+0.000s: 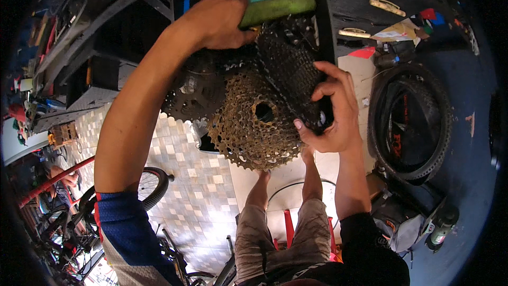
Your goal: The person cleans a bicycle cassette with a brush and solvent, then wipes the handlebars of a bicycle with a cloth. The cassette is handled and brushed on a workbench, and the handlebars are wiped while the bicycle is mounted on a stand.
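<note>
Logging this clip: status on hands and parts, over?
Right hand holds dark cassette, tilted. Left hand by green block, fingers partly hidden. Brown cassette close alongside.

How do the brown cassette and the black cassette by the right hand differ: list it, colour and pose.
Colour: the brown cassette looks rusty and dirt-coated, while the black cassette is dark.
Pose: the brown cassette shows its round centre hole to the camera; the black cassette is tilted more side-on.
Shared: both have stacked toothed rings.
</note>
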{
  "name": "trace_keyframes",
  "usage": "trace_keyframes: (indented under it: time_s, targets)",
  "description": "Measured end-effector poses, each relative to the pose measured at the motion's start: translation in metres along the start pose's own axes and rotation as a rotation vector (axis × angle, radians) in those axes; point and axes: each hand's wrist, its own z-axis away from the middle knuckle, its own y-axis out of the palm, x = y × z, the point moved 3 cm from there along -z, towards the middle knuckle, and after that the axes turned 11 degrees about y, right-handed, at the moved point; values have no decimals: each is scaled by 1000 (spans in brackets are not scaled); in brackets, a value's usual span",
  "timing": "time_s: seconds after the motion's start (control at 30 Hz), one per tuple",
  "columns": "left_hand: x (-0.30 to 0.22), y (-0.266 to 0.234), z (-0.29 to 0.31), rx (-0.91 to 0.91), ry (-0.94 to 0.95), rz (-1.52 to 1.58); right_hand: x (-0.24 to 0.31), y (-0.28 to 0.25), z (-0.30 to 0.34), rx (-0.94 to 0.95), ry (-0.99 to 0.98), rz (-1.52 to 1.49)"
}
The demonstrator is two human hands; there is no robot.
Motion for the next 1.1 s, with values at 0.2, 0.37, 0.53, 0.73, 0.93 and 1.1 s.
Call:
trace_keyframes:
  time_s: [0.2,0.37,0.53,0.73,0.93,1.1]
  targets:
    - [-1,-4,17,-141,167,78,5,-4,-3,23,-8,29]
    - [-1,-3,18,-123,122,96,4,-4,-4,30,-11,14]
    - [-4,-4,21,-115,77,121,2,-5,-5,67,4,2]
    - [-5,-6,19,-65,58,123,0,-4,-6,65,-9,8]
    - [-4,-2,22,-144,92,63,2,-6,-6,103,32,-10]
    - [-3,2,24,-142,79,31,4,-4,-7,108,48,-5]
